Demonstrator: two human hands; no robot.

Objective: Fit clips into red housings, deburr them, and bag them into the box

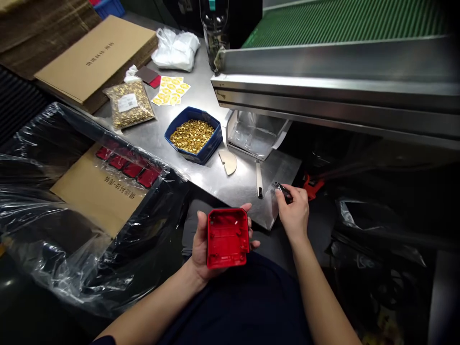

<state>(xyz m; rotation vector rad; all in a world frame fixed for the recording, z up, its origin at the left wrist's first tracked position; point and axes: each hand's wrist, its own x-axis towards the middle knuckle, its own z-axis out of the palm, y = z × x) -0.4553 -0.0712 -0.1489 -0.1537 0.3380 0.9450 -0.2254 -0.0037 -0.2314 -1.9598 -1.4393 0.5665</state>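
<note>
My left hand [201, 254] is wrapped round a red plastic housing [227, 239], its hollow side facing up. Small posts and dark spots show inside the housing. Over the right corner of the metal bench, my right hand [295, 211] has its fingers closed on a small black tool [283, 191]; its kind is mostly hidden by the fingers. Just left of that hand lies a cream-handled cutter [259, 179]. A pale half-round piece [227, 162] rests beside a blue bin [212, 148] filled with small brass inserts [193, 135].
A green-belted conveyor [345, 24] runs along the upper right, above a white tray [257, 134]. At left, a plastic-lined box holds cardboard [97, 187] and several red housings [131, 168]. A bag of brass inserts [131, 105] and yellow stickers [170, 90] lie behind.
</note>
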